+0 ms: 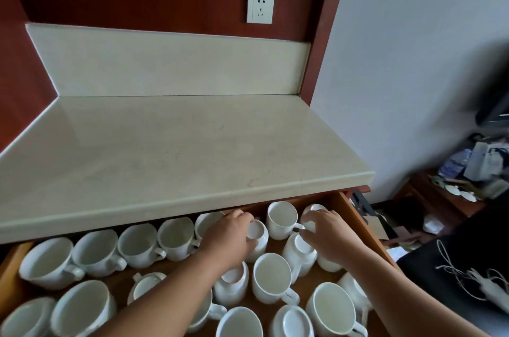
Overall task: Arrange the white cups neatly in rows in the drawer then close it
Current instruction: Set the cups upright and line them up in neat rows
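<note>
While sorting far-right of open wooden drawer [358, 219]: left hand [230, 234] gripping upturned white ceramic cup [258, 236], right hand [327, 232] spread over another overturned cup [301, 252]; next, likely righting both into the far row.

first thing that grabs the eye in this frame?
The open drawer at the bottom, crowded with white cups, a tidy row at the back left, jumbled and some upside down on the right. Both hands reach in: the left hand on an inverted cup, the right hand beside it.

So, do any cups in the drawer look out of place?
Yes. Along the back, cups stand upright in a row. In the middle, several lie tipped or upside down, bases showing, such as one by the right hand and one under the left hand.
</note>
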`<action>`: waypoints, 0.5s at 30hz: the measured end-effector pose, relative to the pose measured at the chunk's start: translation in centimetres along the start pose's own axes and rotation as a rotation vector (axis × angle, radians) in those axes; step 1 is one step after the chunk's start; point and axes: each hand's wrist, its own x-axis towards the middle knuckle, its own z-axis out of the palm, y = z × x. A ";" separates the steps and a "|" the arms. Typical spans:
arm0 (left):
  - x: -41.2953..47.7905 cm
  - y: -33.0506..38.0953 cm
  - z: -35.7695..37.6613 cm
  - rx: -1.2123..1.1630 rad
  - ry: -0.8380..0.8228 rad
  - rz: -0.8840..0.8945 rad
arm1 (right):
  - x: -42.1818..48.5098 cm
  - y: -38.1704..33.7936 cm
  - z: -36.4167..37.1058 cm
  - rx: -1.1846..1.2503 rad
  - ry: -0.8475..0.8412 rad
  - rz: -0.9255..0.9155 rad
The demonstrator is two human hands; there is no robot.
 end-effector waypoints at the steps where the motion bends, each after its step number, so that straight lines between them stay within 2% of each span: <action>1: 0.5 0.7 0.3 0.034 -0.026 -0.044 | 0.4 0.3 0.0 0.002 -0.002 -0.012; 7: 2.5 4.8 1.5 0.153 -0.164 -0.341 | 3.1 1.2 0.2 0.081 -0.102 -0.147; 10: 3.0 6.0 1.8 0.164 -0.109 -0.436 | 4.2 1.6 0.2 0.130 -0.164 -0.198; 15: 2.2 7.2 0.8 0.044 0.036 -0.572 | 5.8 2.2 0.6 0.187 -0.225 -0.267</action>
